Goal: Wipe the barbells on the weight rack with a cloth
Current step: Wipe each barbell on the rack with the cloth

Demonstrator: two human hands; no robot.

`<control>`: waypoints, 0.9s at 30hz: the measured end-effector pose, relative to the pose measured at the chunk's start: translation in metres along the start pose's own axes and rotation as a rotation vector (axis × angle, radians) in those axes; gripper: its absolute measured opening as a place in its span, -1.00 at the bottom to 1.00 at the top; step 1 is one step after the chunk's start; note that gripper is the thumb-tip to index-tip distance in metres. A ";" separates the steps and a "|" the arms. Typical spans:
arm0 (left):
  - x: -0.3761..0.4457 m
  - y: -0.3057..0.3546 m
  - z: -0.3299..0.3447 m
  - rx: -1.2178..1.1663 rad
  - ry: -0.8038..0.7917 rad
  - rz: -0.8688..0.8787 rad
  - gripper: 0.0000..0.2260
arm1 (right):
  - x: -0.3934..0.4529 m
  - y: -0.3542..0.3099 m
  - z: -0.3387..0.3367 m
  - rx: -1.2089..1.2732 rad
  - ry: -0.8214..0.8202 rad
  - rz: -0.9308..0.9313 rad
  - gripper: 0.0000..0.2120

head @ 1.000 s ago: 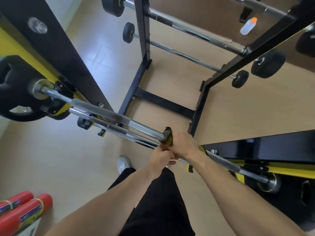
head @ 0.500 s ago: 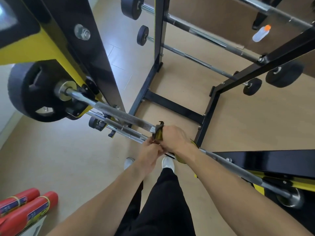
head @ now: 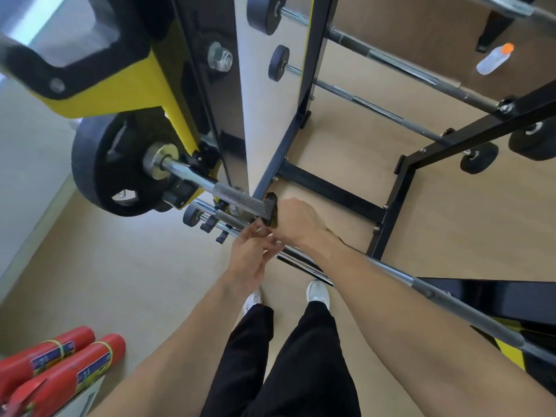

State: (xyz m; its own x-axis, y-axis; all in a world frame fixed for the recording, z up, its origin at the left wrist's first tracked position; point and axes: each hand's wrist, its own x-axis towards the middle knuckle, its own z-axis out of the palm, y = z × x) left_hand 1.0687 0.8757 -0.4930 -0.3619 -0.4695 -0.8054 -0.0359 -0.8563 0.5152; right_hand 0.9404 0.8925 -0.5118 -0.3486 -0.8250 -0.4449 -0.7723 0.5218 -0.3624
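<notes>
A steel barbell (head: 237, 201) lies across the black and yellow rack (head: 168, 85), with a black plate (head: 111, 167) on its left end. My right hand (head: 296, 222) is closed around the bar over a dark and yellow cloth (head: 272, 206), close to the left upright. My left hand (head: 251, 254) sits just below it with its fingertips pinched at the cloth's lower edge, next to a second chrome bar (head: 298, 261). Most of the cloth is hidden under my right hand.
A second black rack (head: 400, 188) stands ahead, holding two more barbells (head: 400, 64) with small plates. A clear bottle with an orange cap (head: 495, 58) lies on the floor at the far right. Red rolls (head: 60, 365) lie at the lower left. My feet (head: 317, 291) stand under the bar.
Both hands and the cloth have slid left along the barbell towards the plate end. My view has shifted left with them and closer to the rack upright.
</notes>
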 end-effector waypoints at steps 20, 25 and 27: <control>0.007 0.061 -0.046 -0.051 0.106 0.147 -0.46 | 0.033 -0.098 0.001 -0.068 0.225 -0.017 -0.86; 0.007 0.065 -0.062 -0.028 0.111 0.179 -0.44 | 0.030 -0.113 0.009 -0.170 0.371 -0.096 -0.68; 0.004 0.066 -0.065 -0.031 0.111 0.187 -0.42 | 0.024 -0.114 0.014 -0.200 0.444 -0.153 -0.64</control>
State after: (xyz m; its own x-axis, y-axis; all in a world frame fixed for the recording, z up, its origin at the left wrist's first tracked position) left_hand 1.1256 0.8032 -0.4819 -0.2542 -0.6401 -0.7250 0.0517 -0.7575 0.6507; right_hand 1.0275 0.8160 -0.4929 -0.3819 -0.9242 0.0083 -0.9036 0.3715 -0.2134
